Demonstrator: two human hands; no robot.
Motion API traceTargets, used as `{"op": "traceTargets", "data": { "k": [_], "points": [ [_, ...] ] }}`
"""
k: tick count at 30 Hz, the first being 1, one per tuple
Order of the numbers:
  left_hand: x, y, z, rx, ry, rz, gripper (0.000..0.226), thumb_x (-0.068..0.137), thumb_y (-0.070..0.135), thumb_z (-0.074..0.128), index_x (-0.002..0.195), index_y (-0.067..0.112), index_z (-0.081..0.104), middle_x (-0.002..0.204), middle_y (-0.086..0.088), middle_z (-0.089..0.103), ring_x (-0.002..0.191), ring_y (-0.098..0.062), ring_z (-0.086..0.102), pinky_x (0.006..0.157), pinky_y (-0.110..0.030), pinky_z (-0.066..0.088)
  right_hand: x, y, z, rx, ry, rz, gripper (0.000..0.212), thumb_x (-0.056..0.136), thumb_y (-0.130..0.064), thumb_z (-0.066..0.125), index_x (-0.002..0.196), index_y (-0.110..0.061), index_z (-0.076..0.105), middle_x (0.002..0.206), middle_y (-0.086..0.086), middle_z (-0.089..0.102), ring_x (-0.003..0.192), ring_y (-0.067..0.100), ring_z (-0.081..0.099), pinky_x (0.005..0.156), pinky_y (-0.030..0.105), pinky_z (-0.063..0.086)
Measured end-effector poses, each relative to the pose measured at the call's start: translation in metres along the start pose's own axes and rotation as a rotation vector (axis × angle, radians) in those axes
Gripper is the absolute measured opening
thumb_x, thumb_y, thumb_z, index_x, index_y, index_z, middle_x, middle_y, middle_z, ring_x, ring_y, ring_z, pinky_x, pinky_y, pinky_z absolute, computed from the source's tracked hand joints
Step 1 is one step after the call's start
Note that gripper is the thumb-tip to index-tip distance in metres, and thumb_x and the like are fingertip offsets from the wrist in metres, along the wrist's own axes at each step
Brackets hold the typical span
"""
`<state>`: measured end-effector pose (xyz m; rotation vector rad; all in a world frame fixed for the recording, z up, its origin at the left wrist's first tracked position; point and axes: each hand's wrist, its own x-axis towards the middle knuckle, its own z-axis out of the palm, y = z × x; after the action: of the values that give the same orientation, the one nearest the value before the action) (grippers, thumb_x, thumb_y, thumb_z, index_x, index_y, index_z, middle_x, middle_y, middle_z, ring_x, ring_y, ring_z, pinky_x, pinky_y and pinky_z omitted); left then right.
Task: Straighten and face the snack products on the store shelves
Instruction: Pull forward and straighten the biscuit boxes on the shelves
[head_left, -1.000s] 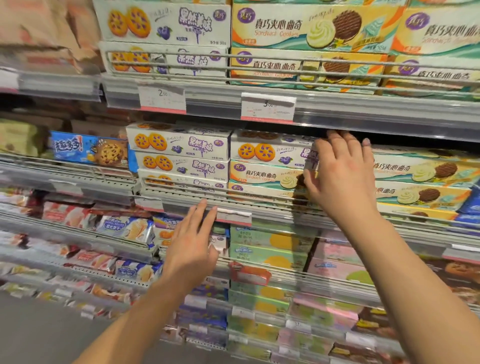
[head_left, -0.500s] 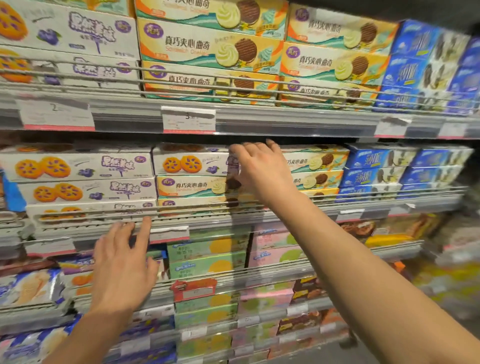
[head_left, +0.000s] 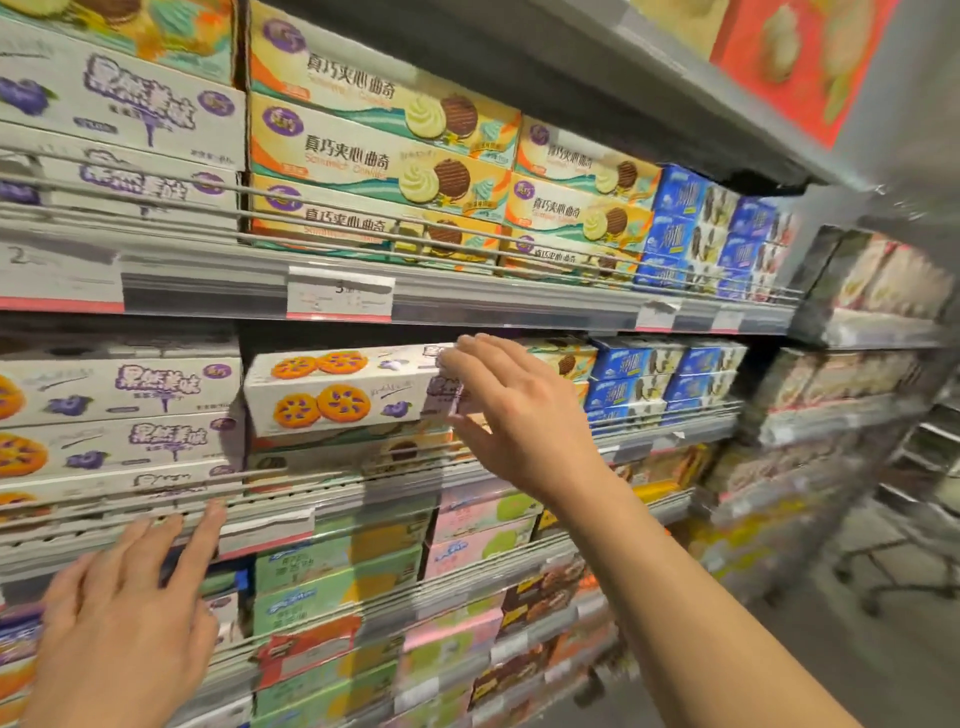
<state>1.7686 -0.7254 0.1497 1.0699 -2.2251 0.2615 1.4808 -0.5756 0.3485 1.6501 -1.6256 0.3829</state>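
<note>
A white blueberry-cookie box (head_left: 343, 389) with orange biscuits printed on it sits tilted on top of the yellow sandwich-cookie boxes (head_left: 363, 449) on the middle shelf. My right hand (head_left: 511, 415) grips its right end, thumb under and fingers over. My left hand (head_left: 124, 618) lies flat with spread fingers against the wire rail and price strip (head_left: 270, 525) of that shelf, holding nothing. More white blueberry boxes (head_left: 119, 410) are stacked to the left.
The shelf above carries yellow sandwich-cookie boxes (head_left: 384, 150) and blue boxes (head_left: 696, 228). Blue boxes (head_left: 649, 379) fill the middle shelf's right. Green and pink boxes (head_left: 337, 571) sit below. A wire cart (head_left: 904, 566) stands in the aisle at right.
My right hand has pulled the white blueberry box forward and up off the stack. The view has moved closer and turned right. My left hand stays on the rail.
</note>
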Motion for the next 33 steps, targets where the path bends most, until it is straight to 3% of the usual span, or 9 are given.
{"op": "traceTargets", "data": {
  "k": [3, 6, 12, 18, 21, 24, 26, 29, 33],
  "points": [
    [0.010, -0.006, -0.011, 0.029, -0.049, 0.078, 0.076, 0.068, 0.045, 0.042, 0.133, 0.013, 0.062, 0.114, -0.022, 0.059, 0.099, -0.048, 0.054, 0.077, -0.067, 0.047, -0.004, 0.002, -0.014, 0.041, 0.036, -0.076, 0.041, 0.092, -0.035, 0.062, 0.129, -0.017, 0.064, 0.134, 0.001, 0.064, 0.126, 0.022, 0.058, 0.100, 0.035, 0.051],
    [0.027, -0.003, -0.061, -0.038, -0.060, 0.091, 0.056, 0.078, 0.048, 0.041, 0.107, 0.016, 0.077, 0.101, -0.003, 0.068, 0.087, -0.033, 0.066, 0.062, -0.046, 0.057, -0.002, 0.006, -0.023, 0.086, 0.120, -0.107, 0.042, 0.090, -0.036, 0.065, 0.127, -0.017, 0.067, 0.129, -0.001, 0.067, 0.120, 0.020, 0.063, 0.090, 0.034, 0.055],
    [0.086, 0.002, -0.171, -0.238, 0.189, 0.129, 0.035, 0.087, 0.041, 0.047, 0.102, 0.027, 0.076, 0.099, 0.013, 0.074, 0.088, -0.014, 0.071, 0.075, -0.033, 0.056, 0.014, 0.010, -0.033, 0.127, 0.240, -0.125, 0.047, 0.083, -0.035, 0.073, 0.126, -0.015, 0.069, 0.125, -0.002, 0.069, 0.112, 0.020, 0.067, 0.087, 0.029, 0.053],
    [0.157, -0.016, -0.253, -0.145, 0.520, 0.278, 0.030, 0.091, 0.022, 0.053, 0.110, 0.012, 0.074, 0.109, -0.002, 0.073, 0.105, -0.024, 0.065, 0.093, -0.037, 0.050, 0.040, 0.011, -0.029, 0.199, 0.288, -0.082, 0.054, 0.086, -0.050, 0.063, 0.130, -0.020, 0.066, 0.125, -0.004, 0.069, 0.109, 0.021, 0.067, 0.078, 0.040, 0.059],
    [0.196, -0.027, -0.283, -0.018, 0.585, 0.286, 0.041, 0.087, 0.023, 0.053, 0.124, 0.011, 0.066, 0.123, -0.008, 0.066, 0.117, -0.027, 0.057, 0.104, -0.036, 0.040, 0.056, 0.007, -0.026, 0.204, 0.313, -0.090, 0.055, 0.086, -0.052, 0.058, 0.129, -0.018, 0.066, 0.123, -0.003, 0.069, 0.108, 0.020, 0.066, 0.077, 0.035, 0.058],
    [0.234, -0.040, -0.300, 0.100, 0.528, 0.241, 0.057, 0.084, 0.027, 0.056, 0.138, 0.010, 0.056, 0.139, -0.012, 0.056, 0.129, -0.032, 0.049, 0.111, -0.045, 0.039, 0.066, 0.005, -0.022, 0.210, 0.296, -0.092, 0.056, 0.086, -0.053, 0.058, 0.129, -0.018, 0.066, 0.124, -0.003, 0.069, 0.109, 0.021, 0.067, 0.081, 0.033, 0.056],
    [0.253, -0.046, -0.303, 0.216, 0.401, 0.163, 0.069, 0.084, 0.037, 0.058, 0.148, 0.012, 0.046, 0.150, -0.015, 0.047, 0.137, -0.036, 0.043, 0.112, -0.053, 0.039, 0.069, 0.005, -0.020, 0.234, 0.278, -0.081, 0.055, 0.087, -0.053, 0.058, 0.130, -0.020, 0.065, 0.125, -0.005, 0.069, 0.111, 0.020, 0.067, 0.082, 0.032, 0.056],
    [0.267, -0.048, -0.300, 0.325, 0.203, 0.062, 0.082, 0.082, 0.059, 0.036, 0.154, 0.021, 0.037, 0.160, -0.012, 0.036, 0.146, -0.035, 0.032, 0.118, -0.055, 0.030, 0.072, 0.007, -0.020, 0.245, 0.268, -0.082, 0.055, 0.087, -0.053, 0.060, 0.133, -0.024, 0.063, 0.126, -0.010, 0.067, 0.113, 0.016, 0.065, 0.081, 0.030, 0.057],
    [0.270, -0.051, -0.304, 0.314, 0.162, 0.052, 0.063, 0.090, 0.060, 0.047, 0.145, 0.029, 0.048, 0.153, -0.007, 0.047, 0.140, -0.033, 0.041, 0.117, -0.056, 0.029, 0.074, 0.010, -0.028, 0.238, 0.278, -0.085, 0.056, 0.086, -0.053, 0.058, 0.133, -0.023, 0.062, 0.125, -0.009, 0.068, 0.112, 0.015, 0.065, 0.075, 0.031, 0.060]
  ]
}}
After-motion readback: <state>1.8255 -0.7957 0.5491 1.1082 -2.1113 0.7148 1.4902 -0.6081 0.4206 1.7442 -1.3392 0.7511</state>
